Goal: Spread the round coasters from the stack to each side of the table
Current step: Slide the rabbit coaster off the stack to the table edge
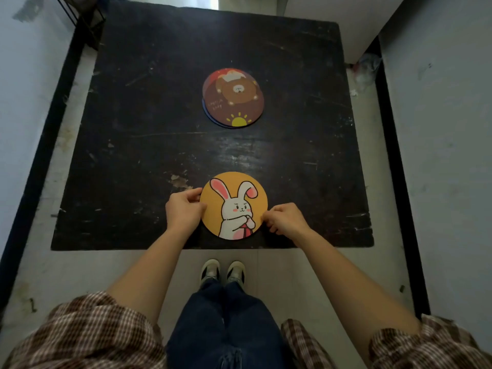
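A round orange coaster with a white rabbit point(233, 205) lies at the near edge of the dark table point(149, 145). My left hand point(183, 210) pinches its left rim and my right hand point(283, 219) pinches its lower right rim. Toward the table's middle sits a small stack of round coasters point(233, 98); the top one is brown-red with a bear and a yellow sun, and a blue edge shows beneath it.
The square black tabletop is scratched and worn. A dark metal rack leg point(80, 22) stands at the far left corner. Crumpled plastic point(368, 67) lies on the floor at the far right. My shoes point(222, 271) are just below the table's near edge.
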Available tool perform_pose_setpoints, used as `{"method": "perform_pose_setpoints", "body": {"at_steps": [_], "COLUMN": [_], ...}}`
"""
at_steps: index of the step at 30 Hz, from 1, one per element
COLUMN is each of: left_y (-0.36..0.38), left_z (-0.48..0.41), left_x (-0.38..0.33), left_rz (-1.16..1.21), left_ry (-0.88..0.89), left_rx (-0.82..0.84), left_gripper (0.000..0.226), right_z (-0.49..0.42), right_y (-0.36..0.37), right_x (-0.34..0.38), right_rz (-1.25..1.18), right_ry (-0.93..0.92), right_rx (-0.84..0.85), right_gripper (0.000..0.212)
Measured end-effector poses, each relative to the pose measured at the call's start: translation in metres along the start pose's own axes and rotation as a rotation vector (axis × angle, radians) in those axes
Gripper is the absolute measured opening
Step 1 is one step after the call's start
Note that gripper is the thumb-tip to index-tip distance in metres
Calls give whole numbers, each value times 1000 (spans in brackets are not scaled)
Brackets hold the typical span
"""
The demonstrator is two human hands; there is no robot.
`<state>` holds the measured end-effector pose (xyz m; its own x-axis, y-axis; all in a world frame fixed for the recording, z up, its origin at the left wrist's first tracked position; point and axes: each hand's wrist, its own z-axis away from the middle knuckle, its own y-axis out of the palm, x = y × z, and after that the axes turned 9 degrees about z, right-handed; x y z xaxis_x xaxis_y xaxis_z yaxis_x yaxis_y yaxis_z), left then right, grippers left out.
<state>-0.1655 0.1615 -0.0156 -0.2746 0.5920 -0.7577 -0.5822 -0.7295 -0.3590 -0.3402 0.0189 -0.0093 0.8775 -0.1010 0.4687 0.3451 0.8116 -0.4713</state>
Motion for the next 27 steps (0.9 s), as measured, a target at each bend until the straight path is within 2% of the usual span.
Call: {"method": "perform_pose_setpoints", "body": {"at_steps": [5,22,27], "left_y": [-2,-10,-9], "left_z": [2,2,0], "left_x": [8,13,17], "left_rz": [-61,-201,-228], "left_ry": [67,172,202], "left_rx": [-2,23,0], "left_gripper": [41,38,35], "right_z": [1,2,4], "right_y": [4,9,13], "right_x": [-1,-1,-1], "right_rz": [109,280,323], "right_ry": [-26,-50,-51], "right_rx": [-5,26,-15], "right_gripper": [30,16,25]}}
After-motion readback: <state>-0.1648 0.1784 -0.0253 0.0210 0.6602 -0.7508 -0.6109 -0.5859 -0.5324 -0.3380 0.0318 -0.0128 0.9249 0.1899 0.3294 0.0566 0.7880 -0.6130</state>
